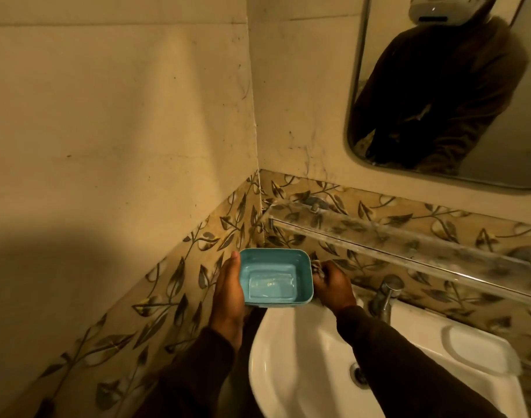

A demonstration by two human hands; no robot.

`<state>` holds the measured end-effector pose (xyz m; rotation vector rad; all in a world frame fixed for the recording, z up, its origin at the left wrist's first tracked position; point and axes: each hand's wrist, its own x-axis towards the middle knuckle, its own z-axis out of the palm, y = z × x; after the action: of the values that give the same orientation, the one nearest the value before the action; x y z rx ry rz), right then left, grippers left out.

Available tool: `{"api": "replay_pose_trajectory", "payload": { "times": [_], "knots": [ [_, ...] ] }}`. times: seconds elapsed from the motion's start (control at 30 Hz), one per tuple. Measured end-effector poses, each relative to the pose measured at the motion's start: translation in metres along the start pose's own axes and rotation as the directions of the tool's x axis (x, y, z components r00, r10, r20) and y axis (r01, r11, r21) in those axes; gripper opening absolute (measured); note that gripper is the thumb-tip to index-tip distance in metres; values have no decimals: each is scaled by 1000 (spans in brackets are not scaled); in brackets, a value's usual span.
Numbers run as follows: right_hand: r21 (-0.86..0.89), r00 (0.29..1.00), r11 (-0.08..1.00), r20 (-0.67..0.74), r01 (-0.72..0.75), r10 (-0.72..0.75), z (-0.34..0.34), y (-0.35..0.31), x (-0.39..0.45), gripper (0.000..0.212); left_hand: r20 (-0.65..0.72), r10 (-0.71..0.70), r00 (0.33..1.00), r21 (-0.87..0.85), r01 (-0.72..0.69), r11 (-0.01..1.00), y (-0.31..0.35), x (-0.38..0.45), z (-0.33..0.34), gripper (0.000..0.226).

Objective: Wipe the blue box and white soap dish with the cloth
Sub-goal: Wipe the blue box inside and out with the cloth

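Over the white sink [291, 351], my left hand [228, 292] cups the empty blue box [275, 277]; right hand [333, 286], at its 3 o'clock, pinches a cloth [316, 268].

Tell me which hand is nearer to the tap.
The right. The right hand is just left of the tap, at the right edge of the blue box, bunching the cloth. The left hand holds the box's far side.
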<state>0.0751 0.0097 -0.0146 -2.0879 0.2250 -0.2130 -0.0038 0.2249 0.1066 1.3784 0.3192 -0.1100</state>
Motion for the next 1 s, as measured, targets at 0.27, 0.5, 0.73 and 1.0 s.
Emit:
{"api": "replay_pose_trajectory", "payload": {
  "times": [0.27, 0.5, 0.73, 1.0],
  "knots": [
    [334, 990, 935, -112, 120, -87, -56, -51, -57, 13, 41, 98, 994, -22, -97, 995, 25, -23, 39, 50],
    [360, 947, 887, -243, 289, -210, -133, -98, -112, 15, 108, 136, 985, -153, -119, 981, 60, -50, 71, 55],
    [482, 852, 771, -503, 416, -144, -213, -136, -153, 16, 102, 179, 978, -199, -157, 967, 79, -69, 107, 55],
    [526, 798, 658, -567, 540, -202, -264, -173, -183, 23, 177, 302, 937, -75, -293, 953, 62, -101, 158, 56]
  ]
}}
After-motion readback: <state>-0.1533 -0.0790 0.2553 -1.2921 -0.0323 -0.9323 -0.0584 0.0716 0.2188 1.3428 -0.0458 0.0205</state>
